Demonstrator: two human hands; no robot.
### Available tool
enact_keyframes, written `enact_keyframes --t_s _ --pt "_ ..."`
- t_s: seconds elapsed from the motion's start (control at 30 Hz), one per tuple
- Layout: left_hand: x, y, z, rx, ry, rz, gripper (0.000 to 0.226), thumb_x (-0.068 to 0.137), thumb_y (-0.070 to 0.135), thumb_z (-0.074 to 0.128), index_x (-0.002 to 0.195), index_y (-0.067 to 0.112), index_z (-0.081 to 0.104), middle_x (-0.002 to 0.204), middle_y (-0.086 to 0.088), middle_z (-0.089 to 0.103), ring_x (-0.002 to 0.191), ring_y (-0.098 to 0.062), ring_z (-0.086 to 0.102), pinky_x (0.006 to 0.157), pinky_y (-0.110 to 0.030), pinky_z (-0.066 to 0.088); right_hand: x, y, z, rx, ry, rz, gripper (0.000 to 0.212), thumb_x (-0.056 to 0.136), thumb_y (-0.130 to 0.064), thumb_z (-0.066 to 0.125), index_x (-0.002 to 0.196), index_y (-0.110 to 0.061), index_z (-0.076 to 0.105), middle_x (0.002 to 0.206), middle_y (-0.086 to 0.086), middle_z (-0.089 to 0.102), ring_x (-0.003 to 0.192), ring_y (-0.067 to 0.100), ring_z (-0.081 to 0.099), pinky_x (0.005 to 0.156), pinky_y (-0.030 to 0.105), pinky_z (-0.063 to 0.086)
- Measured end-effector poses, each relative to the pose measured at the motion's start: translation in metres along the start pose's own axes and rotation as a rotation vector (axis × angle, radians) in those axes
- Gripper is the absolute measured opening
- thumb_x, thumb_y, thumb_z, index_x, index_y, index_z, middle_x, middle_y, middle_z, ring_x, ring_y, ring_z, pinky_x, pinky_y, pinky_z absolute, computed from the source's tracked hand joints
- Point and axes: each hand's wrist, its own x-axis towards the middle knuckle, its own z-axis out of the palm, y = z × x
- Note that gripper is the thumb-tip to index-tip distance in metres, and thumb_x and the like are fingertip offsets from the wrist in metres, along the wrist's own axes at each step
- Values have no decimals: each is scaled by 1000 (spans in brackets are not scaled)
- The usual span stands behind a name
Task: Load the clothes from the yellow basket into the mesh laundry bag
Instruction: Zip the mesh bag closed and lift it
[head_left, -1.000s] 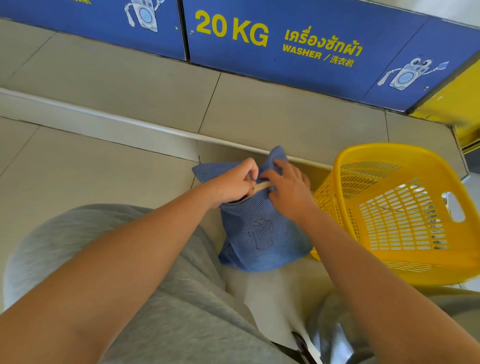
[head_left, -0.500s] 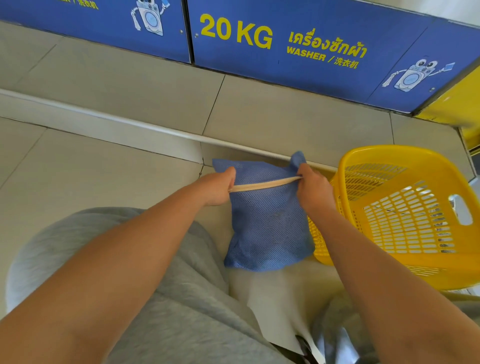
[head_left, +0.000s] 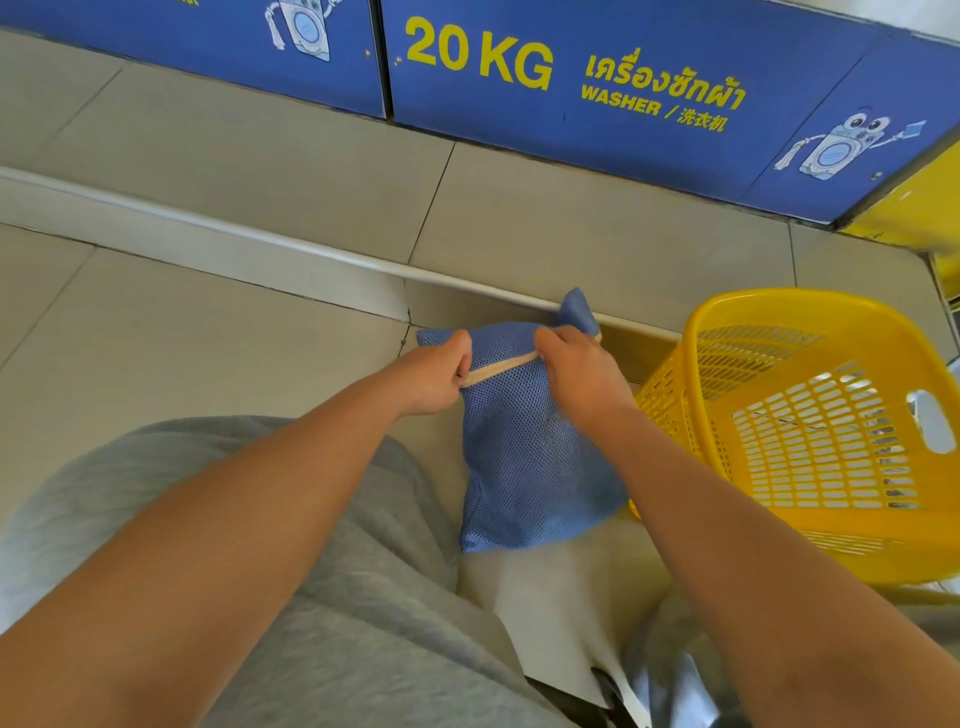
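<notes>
We look down past our grey-clad knees (head_left: 218, 571) at a tiled floor (head_left: 182, 374). The blue mesh bag (head_left: 524, 467) stands upright on the floor between our legs, bulging, its lower end resting on the tile and touching the side of the yellow basket (head_left: 810, 447). What fills the bag cannot be made out through the mesh.

Our left hand (head_left: 431, 379) is closed in a fist on the left end of the beige band (head_left: 498, 366) that runs across the bag's neck, fingers curled around it and the mesh. Our right hand (head_left: 576, 369) is closed on the right end of the same band, knuckles up, fingers wrapped over the gathered top. The band stretches taut and slightly tilted between the two fists. Above the right hand a corner of mesh sticks up past the band.

The basket sits on the floor to the right of the bag, upright, its slotted walls and oval handle hole in view. We see no clothes in the part of its interior that shows.

Behind the bag a white strip (head_left: 260, 244) crosses the floor. Beyond it is a blue panel (head_left: 623, 62) lettered "20 KG" and "WASHER".
</notes>
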Motion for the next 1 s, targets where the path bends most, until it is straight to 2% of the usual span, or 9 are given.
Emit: enact_keyframes --t_s 0.1,0.2,0.27,0.33,0.43,0.6,0.7,0.83,1.0 --pt "-5 -13 -10 -73 -93 -124 12 93 6 45 96 15 38 79 -4 50 77 -22 47 70 -33 39 14 -10 -8 80 58 -51 26 89 1 47 112 -9 51 129 12 50 98 39 56 64 35 39" --pt "-6 -19 -13 27 -122 -222 9 94 7 46 94 13 40 77 -4 49 71 -17 47 63 -30 37 29 -25 -7 152 75 -131 20 90 -4 47 108 -12 51 134 6 45 93 36 54 69 38 49" --pt "-12 -21 -10 192 -98 -298 17 94 11 48 110 9 42 86 -7 52 80 -22 53 65 -32 39 35 -35 -6 270 79 -66 20 93 -7 43 108 -15 52 132 2 46 99 32 53 73 33 45" --pt "-15 -24 -4 341 -65 -347 35 95 19 49 126 8 37 110 -14 55 100 -30 56 73 -36 42 33 -37 -3 353 123 30 21 94 -7 44 112 -14 52 130 2 48 104 30 53 73 34 44" --pt "-12 -26 1 400 22 -302 42 97 30 47 134 12 38 130 -15 49 116 -34 49 86 -41 42 9 -31 12 396 130 247 32 96 -23 52 126 -15 46 137 7 45 122 30 46 95 43 45" --pt "2 -35 1 308 -41 -326 62 95 52 42 148 27 21 153 -13 25 135 -39 30 105 -53 34 -43 -32 53 488 -60 784 88 84 -56 60 148 -14 16 155 14 21 139 37 29 107 55 36" --pt "21 -48 -4 203 -6 -354 76 91 61 42 152 32 7 158 -12 17 139 -41 26 110 -55 29 -56 -45 69 766 -104 922 115 71 -64 69 152 -24 -3 159 13 9 139 40 30 107 54 36" --pt "45 -71 -7 -35 115 -388 92 87 64 49 153 29 -4 158 -17 14 141 -43 25 113 -55 26 -48 -55 76 947 -117 936 120 77 -51 72 151 -21 -18 157 17 11 135 40 37 104 46 38" --pt "71 -97 0 -185 129 -404 103 79 69 55 154 29 -5 159 -20 11 145 -38 19 115 -53 23 -31 -34 87 1024 -51 954 116 80 -44 72 151 -26 -18 158 12 19 139 35 33 108 47 35"
